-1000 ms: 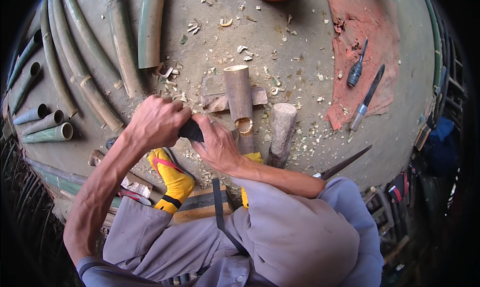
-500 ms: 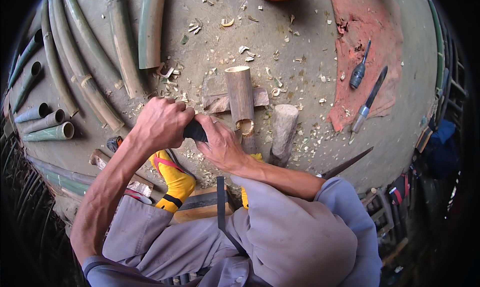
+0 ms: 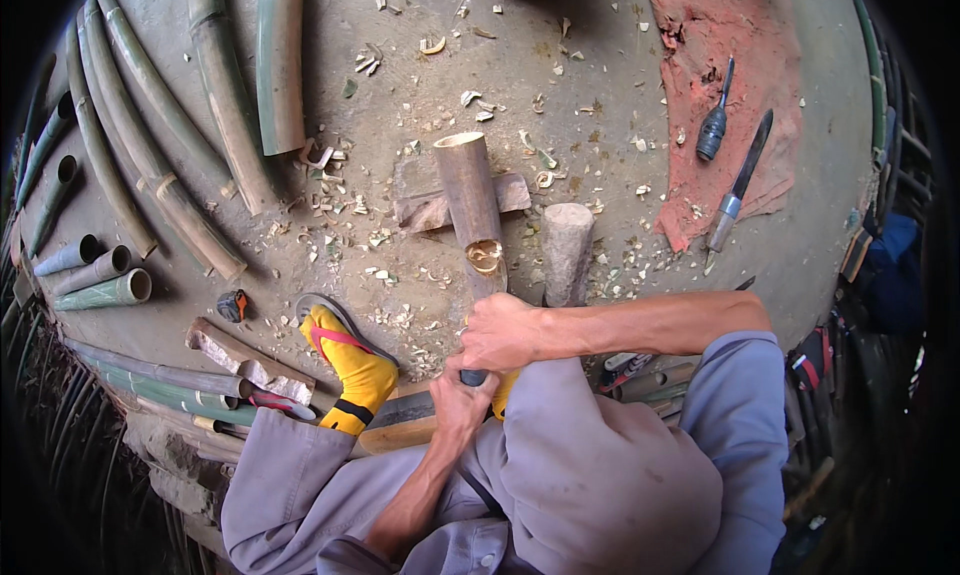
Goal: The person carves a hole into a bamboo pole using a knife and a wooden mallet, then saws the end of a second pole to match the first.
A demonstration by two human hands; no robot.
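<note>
A short bamboo tube (image 3: 467,190) rests across a rough wooden block (image 3: 423,213), its lower end coming toward me. Near that end is a pale notch (image 3: 485,256) cut into its wall. Just below the notch my right hand (image 3: 502,331) is closed, right above my left hand (image 3: 460,400). Both are wrapped around a tool with a dark handle (image 3: 473,377), whose end shows between them. Its blade is hidden, so I cannot tell its kind. Right of the tube, a round wooden billet (image 3: 567,250) stands close to my right forearm.
Long bamboo poles (image 3: 230,95) lie at the left. A red cloth (image 3: 725,35) on the right carries a dark-handled pointed tool (image 3: 712,133) and a knife (image 3: 740,190). Pale shavings litter the floor. My yellow-socked foot (image 3: 345,365) and a tape measure (image 3: 232,305) are lower left.
My left hand has swung down and right toward my lap. My right hand has turned and moved right and down, below the notch. The tube tilts slightly differently in view.
</note>
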